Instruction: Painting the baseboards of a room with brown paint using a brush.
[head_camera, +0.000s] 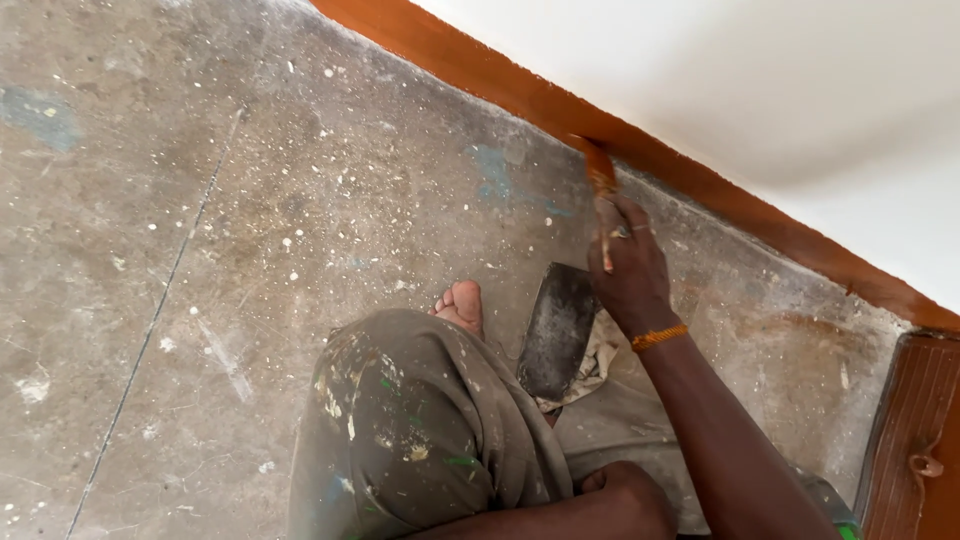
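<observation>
The right hand (630, 265) is grasping a paintbrush (598, 170), fingers clenched around the handle. The brush tip is touching the orange-brown skirting band (700, 180) that is running along the base of the white wall (760, 80). An orange thread band (658, 337) is sitting on the right wrist. The left hand (625, 490) is resting near the bent knee; whether it is clenched or released cannot be told. A dark flat scraper blade (555, 330) is lying over a rag (597, 357) just beside the right hand. The person is crouching on the speckled concrete floor (200, 250) in paint-spattered trousers (420, 430), one bare foot (460, 305) showing.
</observation>
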